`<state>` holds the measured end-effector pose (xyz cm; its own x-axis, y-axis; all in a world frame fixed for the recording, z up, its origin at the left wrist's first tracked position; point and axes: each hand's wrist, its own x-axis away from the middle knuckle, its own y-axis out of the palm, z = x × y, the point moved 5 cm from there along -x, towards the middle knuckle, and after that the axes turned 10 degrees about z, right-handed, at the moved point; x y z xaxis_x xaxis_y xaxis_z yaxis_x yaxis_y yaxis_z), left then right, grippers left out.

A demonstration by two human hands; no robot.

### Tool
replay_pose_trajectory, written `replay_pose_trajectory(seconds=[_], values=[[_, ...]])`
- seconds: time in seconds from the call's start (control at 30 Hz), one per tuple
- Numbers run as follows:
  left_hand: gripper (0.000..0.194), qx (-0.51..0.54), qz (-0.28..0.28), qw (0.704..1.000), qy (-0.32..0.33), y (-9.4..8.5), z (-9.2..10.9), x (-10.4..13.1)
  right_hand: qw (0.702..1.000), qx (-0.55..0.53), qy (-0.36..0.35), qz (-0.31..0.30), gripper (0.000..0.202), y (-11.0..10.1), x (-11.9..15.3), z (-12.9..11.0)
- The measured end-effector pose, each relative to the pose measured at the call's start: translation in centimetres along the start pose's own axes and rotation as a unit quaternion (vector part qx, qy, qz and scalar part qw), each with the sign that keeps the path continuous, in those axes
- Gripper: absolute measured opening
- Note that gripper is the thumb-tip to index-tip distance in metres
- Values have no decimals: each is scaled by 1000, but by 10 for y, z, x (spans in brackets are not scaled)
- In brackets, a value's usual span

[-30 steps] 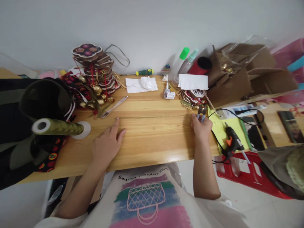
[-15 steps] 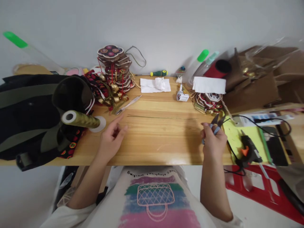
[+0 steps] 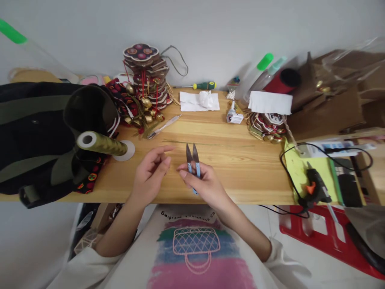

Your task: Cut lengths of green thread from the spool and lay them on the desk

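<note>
Small thread snips (image 3: 193, 166) with blue handles are held in my right hand (image 3: 204, 180), their two dark blades apart and pointing away from me. My left hand (image 3: 152, 170) is just to the left, fingers curved with thumb and forefinger near each other; whether anything thin is between them is too small to tell. Beyond both hands a thin greenish cord (image 3: 200, 142) lies across the wooden table (image 3: 240, 160). A spool of olive thread (image 3: 104, 143) stands left of my left hand.
Stacked ornaments with bells (image 3: 144, 76) stand at the back left, near a pen (image 3: 164, 126). Tissue (image 3: 195, 101), a screwdriver (image 3: 204, 85) and a small glue bottle (image 3: 234, 115) are at the back. On the right are a glue gun (image 3: 315, 186) and cardboard boxes (image 3: 333, 104).
My right hand has moved left with the snips, from the right side of the table to beside my left hand. My left hand has shifted slightly right. The view has tilted a little.
</note>
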<state>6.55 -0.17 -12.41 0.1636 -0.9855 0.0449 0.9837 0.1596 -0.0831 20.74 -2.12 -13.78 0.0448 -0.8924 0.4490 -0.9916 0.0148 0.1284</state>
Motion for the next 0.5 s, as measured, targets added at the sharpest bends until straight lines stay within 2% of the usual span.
replay_pose_trajectory(seconds=[0.1,0.3,0.5], values=[[27,-17,2,1000,21,3,2,3,1000,6,-3,-6,30,7,-1,-3],[24,-38,10,998,51,2,0,3,1000,12,28,-1,45,6,1,-3],[24,-51,5,997,62,4,2,5,999,20,-12,29,32,-3,2,1]])
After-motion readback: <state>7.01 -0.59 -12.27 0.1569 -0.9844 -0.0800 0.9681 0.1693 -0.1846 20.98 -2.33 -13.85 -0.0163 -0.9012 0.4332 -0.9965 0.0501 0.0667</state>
